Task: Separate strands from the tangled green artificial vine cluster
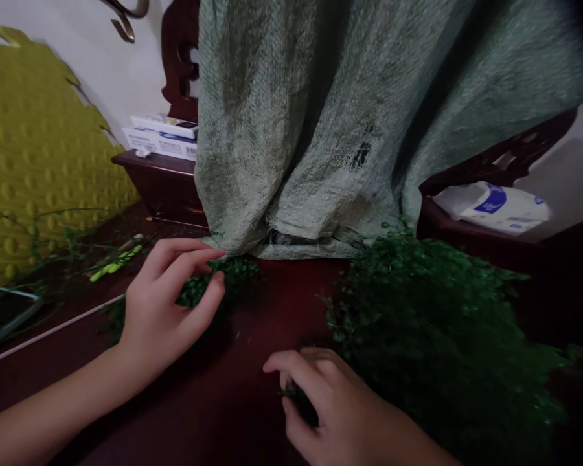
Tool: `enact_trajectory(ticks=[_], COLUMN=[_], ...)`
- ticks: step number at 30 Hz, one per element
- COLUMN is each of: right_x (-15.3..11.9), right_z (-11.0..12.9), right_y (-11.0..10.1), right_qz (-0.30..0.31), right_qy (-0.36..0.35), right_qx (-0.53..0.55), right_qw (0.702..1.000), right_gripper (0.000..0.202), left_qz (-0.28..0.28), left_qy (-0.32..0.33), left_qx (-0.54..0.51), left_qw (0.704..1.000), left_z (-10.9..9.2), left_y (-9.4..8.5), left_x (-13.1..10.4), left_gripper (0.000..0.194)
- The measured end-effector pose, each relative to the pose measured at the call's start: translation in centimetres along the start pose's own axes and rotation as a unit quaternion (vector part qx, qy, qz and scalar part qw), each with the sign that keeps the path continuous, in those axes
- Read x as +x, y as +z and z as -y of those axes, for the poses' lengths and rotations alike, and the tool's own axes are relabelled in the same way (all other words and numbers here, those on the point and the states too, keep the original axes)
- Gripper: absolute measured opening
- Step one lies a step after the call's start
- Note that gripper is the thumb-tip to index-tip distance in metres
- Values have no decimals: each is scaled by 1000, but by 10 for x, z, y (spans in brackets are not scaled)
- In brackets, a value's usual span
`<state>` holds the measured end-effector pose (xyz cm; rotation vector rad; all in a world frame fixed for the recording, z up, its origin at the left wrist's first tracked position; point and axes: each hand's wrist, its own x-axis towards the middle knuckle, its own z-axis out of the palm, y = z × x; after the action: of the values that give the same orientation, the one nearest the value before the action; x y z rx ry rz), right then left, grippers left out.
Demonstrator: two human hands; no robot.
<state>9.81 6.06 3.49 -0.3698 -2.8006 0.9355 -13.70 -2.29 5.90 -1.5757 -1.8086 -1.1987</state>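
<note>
My left hand hovers at a small clump of green plastic-looking foliage, its thumb and fingers apart, with nothing visible between them. Lower down, my right hand is curled, the index finger stretched out to the left. A small dark green sprig shows inside its bent fingers, mostly hidden by them. Beside this hand a large heap of green foliage spreads over the right side of the dark red wooden surface.
A grey-green woven cloth hangs at the back. White boxes lie on the left wooden armrest; a tissue pack lies on the right one. At left are a yellow foam mat, bright green strips and thin stems.
</note>
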Motion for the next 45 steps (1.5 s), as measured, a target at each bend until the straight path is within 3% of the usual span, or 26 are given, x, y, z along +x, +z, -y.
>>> enact_trajectory(ticks=[17,23,30,36,45], right_x=[1,5,11,12,8], right_z=[1,0,-5,-4,-4], right_y=[0,-1,0,-4,-3], right_qz=[12,-25,-104,-103,-87], right_qy=[-7,23,16,-10,-14], right_qx=[-7,28,70,94,95], right_qw=[1000,999,992,990,992], right_gripper=[49,44,44,57,74], left_qz=[62,161,238,307,366], left_qy=[27,105,260,244,236], left_qx=[-28,-72,-101,-124,-122], left_qw=[997,979,930,912,892], left_z=[-6,-6,-9,-12,-13], left_y=[0,5,11,16,16], left_x=[-8,-21,-30,-33,-37], left_gripper=[19,23,24,24,26])
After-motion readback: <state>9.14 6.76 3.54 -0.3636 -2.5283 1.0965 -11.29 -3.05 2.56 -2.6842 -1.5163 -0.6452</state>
